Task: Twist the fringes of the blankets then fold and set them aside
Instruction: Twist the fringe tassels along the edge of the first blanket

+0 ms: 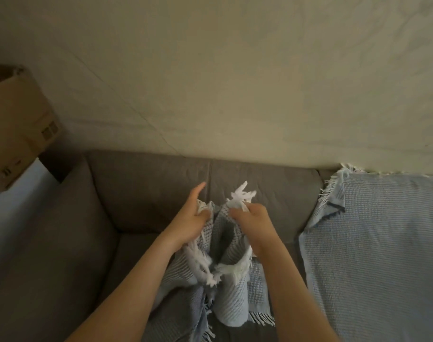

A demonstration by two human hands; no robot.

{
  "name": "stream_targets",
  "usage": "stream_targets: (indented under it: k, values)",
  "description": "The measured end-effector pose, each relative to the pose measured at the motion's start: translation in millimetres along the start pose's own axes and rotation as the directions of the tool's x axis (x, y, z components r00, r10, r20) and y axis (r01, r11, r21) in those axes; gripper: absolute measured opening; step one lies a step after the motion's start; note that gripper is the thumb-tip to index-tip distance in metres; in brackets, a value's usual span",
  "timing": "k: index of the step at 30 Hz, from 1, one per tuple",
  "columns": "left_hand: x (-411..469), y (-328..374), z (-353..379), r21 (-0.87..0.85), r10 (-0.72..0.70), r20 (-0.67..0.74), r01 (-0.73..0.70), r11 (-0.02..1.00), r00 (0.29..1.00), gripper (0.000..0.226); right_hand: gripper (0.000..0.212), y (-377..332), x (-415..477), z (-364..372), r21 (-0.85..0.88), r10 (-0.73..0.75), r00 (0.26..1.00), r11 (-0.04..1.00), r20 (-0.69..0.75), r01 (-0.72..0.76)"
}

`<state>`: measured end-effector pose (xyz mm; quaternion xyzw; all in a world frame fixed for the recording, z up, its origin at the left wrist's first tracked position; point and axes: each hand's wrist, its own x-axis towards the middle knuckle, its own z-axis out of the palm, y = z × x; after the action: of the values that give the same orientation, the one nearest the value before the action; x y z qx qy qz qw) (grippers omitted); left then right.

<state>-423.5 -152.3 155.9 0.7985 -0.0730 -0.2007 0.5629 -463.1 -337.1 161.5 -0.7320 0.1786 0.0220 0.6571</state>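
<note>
From my remote seat, the pale wall (235,70) fills the upper half of the view. Below it runs a grey sofa (148,188). A light blue woven blanket (383,243) lies spread over the sofa's right end, up over the backrest, with a fringed corner folded near the top. A cardboard box (15,119) stands at far left, beyond the armrest. A second blue-and-white blanket (232,299) hangs bunched over the middle of the seat, lifted by both hands. The left hand (188,223) grips one gathered edge, fingers curled into the cloth and thumb sticking up free. The right hand (253,223) is fisted around the other edge. A white fringe tuft (241,195) sticks out above that fist. More white fringe (210,267) dangles between the wrists.
</note>
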Motion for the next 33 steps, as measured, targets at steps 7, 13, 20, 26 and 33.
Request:
stream_targets:
  k: [7, 13, 20, 26, 33]
  values:
    - [9, 1, 0, 0.091, 0.147, 0.257, -0.175, 0.980, 0.955, 0.042, 0.041, -10, 2, 1, -0.293, -0.333, 0.915, 0.873, 0.226, 0.390]
    - [17, 8, -2, 0.222, 0.169, -0.223, -0.119, 0.968, 0.960, 0.011, 0.010, 0, 6, 1, -0.471, -0.308, 0.943, 0.818, 0.124, 0.330]
    - [25, 18, -22, 0.068, 0.092, -0.498, -0.067, 0.995, 0.862, 0.023, 0.038, 46, 17, -14, -0.660, -0.092, 0.996, 0.749, -0.007, 0.064]
    - [21, 14, -20, 0.016, 0.043, -0.474, -0.040, 0.999, 0.880, 0.017, 0.022, 50, 15, -10, -0.486, -0.098, 0.994, 0.868, 0.043, 0.106]
    - [18, 15, -18, 0.088, 0.061, -0.454, -0.023, 0.996, 0.889, 0.010, 0.046, 27, 11, 3, -0.287, -0.210, 0.952, 0.947, -0.225, 0.141]
